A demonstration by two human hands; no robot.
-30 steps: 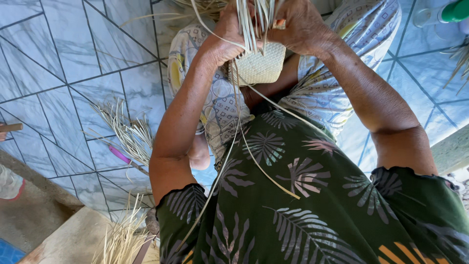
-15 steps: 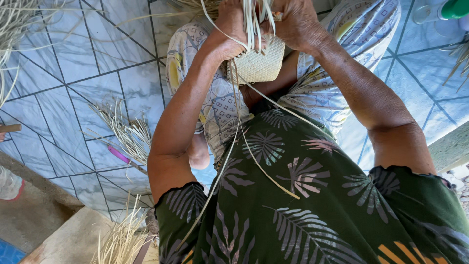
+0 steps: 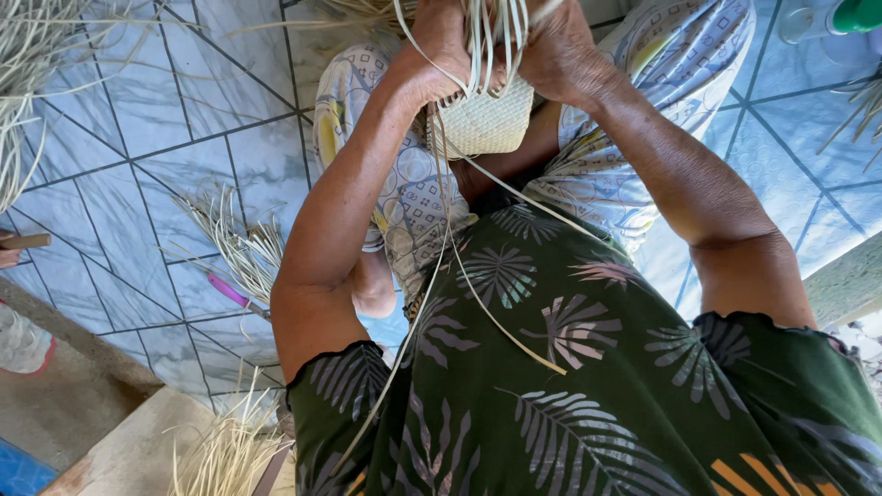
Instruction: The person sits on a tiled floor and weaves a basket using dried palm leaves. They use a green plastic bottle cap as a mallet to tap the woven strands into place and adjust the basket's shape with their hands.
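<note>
I look down at a small pale woven basket piece held above my lap. My left hand grips its left side and some of the straw strips rising from it. On the right side my right hand pinches other strips of the same bundle. Long loose strips trail down from the weave over my green leaf-print top. The fingertips of both hands are partly cut off by the top edge of the view.
The floor is pale blue-grey tile. A bundle of dry straw with a pink-handled tool lies at my left. More straw lies at top left and bottom left. A step edge runs lower left.
Both hands and the woven piece have stayed nearly in place, shifting slightly as the strips are worked. The view has tilted a little, bringing the straw pile at top left into sight.
</note>
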